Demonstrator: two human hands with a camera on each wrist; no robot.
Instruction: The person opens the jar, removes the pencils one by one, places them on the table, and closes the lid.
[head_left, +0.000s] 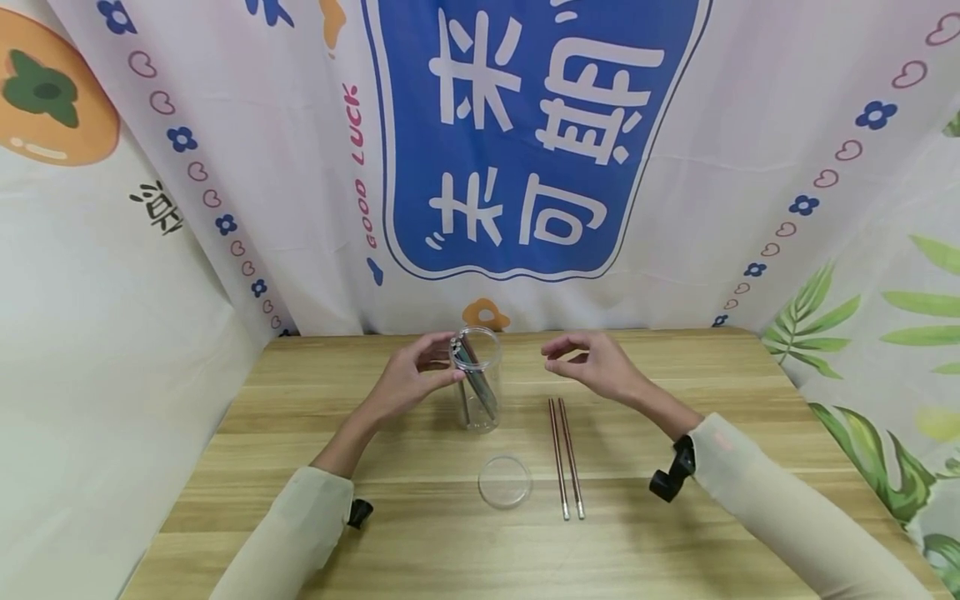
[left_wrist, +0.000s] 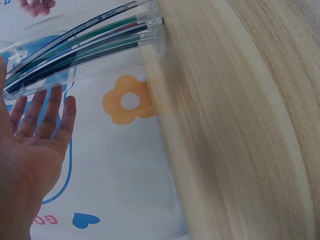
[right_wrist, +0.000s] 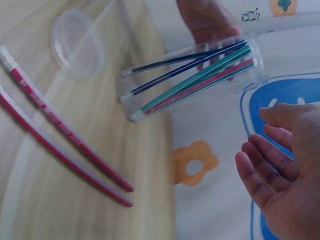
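My left hand [head_left: 408, 375] holds a clear plastic jar [head_left: 491, 387] near its rim, thumb in front and fingers behind. Several pencils [right_wrist: 200, 82] in dark blue, green and red lean inside the jar, which stands upright on the table. To the right of it, my right hand [head_left: 596, 367] hovers above the tabletop, fingers loosely bent and nothing in them. Below that hand, two red pencils [head_left: 558, 458] lie side by side, their eraser ends toward me. A round clear lid [head_left: 505, 482] rests flat between the jar and my body.
The wooden table [head_left: 360, 533] ends at a hanging cloth [head_left: 315, 208] with printed figures and lettering along its back edge. More printed cloth [head_left: 885, 333] hangs at the right, and a pale one [head_left: 97, 350] at the left.
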